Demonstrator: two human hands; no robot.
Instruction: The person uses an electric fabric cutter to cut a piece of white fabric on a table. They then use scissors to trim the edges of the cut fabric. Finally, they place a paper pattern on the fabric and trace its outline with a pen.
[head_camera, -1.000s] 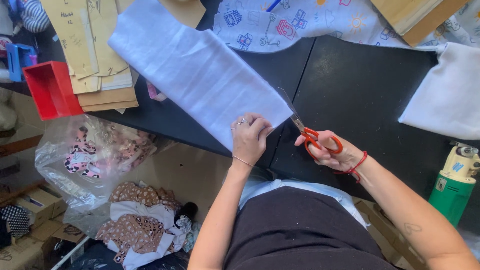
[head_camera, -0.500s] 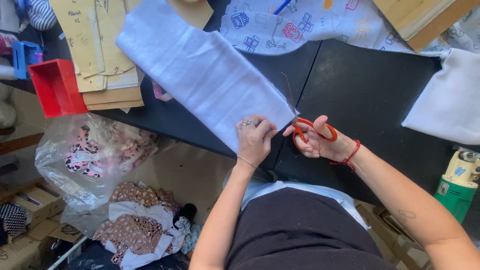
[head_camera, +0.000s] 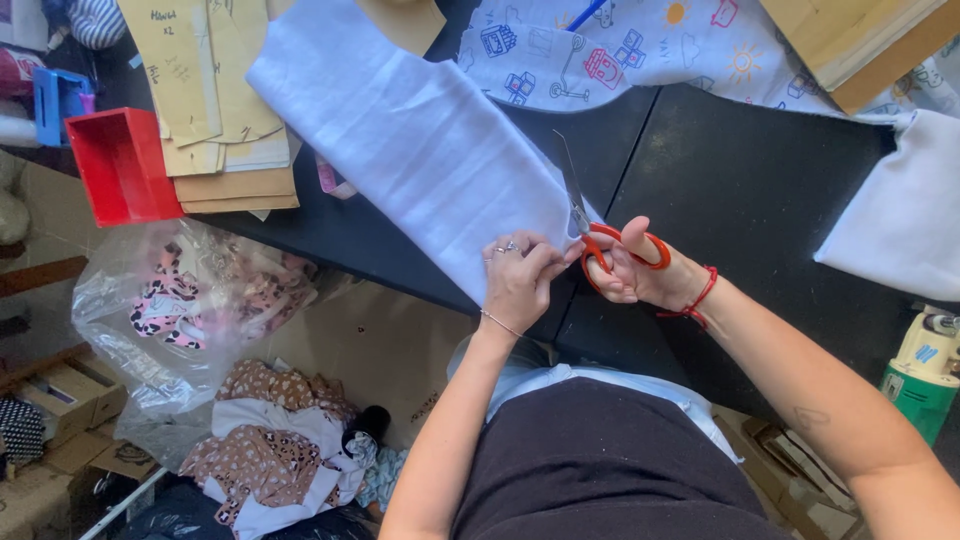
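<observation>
Nearby, red bin (head_camera: 120, 165) beside tan paper patterns (head_camera: 215, 95).

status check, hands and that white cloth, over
Left hand pinning white cloth at its near edge. Right hand gripping orange scissors, blades at cloth edge. Nothing blocking.
</observation>
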